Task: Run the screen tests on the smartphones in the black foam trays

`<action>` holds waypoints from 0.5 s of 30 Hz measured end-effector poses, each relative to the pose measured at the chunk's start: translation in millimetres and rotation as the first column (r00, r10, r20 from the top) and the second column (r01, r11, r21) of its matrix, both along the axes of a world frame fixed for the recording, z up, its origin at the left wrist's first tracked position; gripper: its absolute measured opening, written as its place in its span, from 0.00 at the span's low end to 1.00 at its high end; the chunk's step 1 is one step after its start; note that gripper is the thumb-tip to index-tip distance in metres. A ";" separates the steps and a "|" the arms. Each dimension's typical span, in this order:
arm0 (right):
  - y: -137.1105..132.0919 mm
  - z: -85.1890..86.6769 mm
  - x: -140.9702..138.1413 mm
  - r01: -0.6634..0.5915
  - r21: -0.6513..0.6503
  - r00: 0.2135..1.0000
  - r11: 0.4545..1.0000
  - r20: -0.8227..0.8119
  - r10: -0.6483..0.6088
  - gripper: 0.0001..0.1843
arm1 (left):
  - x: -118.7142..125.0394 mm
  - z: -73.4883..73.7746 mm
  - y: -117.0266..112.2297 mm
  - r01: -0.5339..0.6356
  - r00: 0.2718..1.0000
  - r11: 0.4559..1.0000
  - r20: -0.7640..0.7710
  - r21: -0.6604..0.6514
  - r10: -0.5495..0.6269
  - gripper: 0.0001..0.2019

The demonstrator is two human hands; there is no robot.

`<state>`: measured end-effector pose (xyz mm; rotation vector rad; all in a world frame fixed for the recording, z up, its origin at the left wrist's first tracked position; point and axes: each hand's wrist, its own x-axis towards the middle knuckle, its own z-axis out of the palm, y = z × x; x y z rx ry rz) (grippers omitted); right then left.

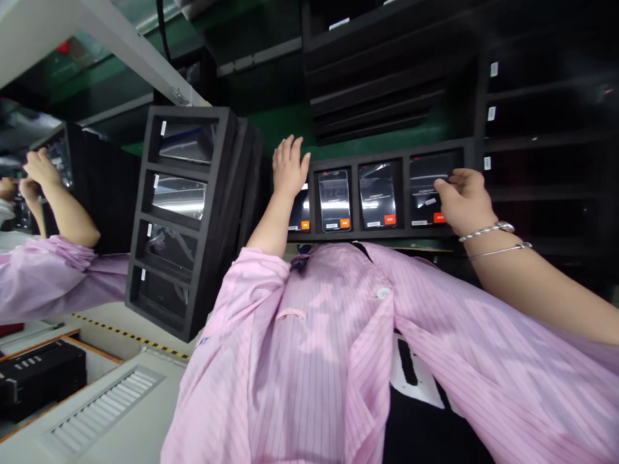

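Phones [335, 203] lie screens up in a black tray [354, 198] at 12 o'clock from our pink shirt [329, 361]. Their long axes run roughly 12 to 6 o'clock, orange patches [389, 220] toward 5. Well apart, our left hand [290, 169] spreads open at the tray's 10 o'clock corner, fingers straight toward 12; our right hand [464, 200] reaches toward 10, thumb over the 3 o'clock phone, fingers bent; whether it grips, we cannot tell.
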<state>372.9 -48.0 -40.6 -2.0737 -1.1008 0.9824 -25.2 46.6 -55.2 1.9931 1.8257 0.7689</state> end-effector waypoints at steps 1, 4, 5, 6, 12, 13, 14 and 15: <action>-0.3 5.5 -1.9 0.016 -0.012 1.000 1.000 -0.006 -0.016 0.28 | 2.4 -6.1 8.4 -0.004 1.000 1.000 -0.018 -0.019 0.003 0.24; -0.6 19.8 -4.1 0.039 -0.047 0.999 0.998 -0.007 -0.040 0.23 | 3.6 -20.9 18.1 -0.003 0.998 0.995 -0.065 -0.099 -0.003 0.22; -0.4 22.8 -3.7 0.048 -0.057 0.999 0.997 -0.009 -0.048 0.22 | 2.2 -22.8 18.1 0.010 0.998 0.993 -0.064 -0.115 -0.017 0.23; -0.1 24.8 -2.8 0.057 -0.061 0.998 0.997 -0.014 -0.058 0.20 | 0.2 -22.7 16.9 0.028 0.998 0.992 -0.054 -0.120 -0.035 0.24; 2.7 26.9 -1.5 0.085 -0.051 0.990 0.995 -0.107 -0.090 0.16 | -25.6 9.7 -40.8 -0.104 0.994 0.995 -0.019 -0.006 0.104 0.31; 3.6 27.6 -2.5 0.092 -0.058 0.987 0.994 -0.129 -0.099 0.15 | -30.1 15.5 -60.2 -0.159 0.987 0.987 -0.033 -0.001 0.158 0.31; 4.9 28.7 -3.6 0.101 -0.067 0.983 0.993 -0.150 -0.110 0.14 | -33.6 19.7 -80.6 -0.207 0.977 0.978 -0.052 -0.014 0.206 0.30; 6.7 30.3 -4.4 0.116 -0.079 0.978 0.990 -0.166 -0.127 0.14 | -35.9 22.1 -100.6 -0.254 0.966 0.966 -0.071 -0.046 0.250 0.29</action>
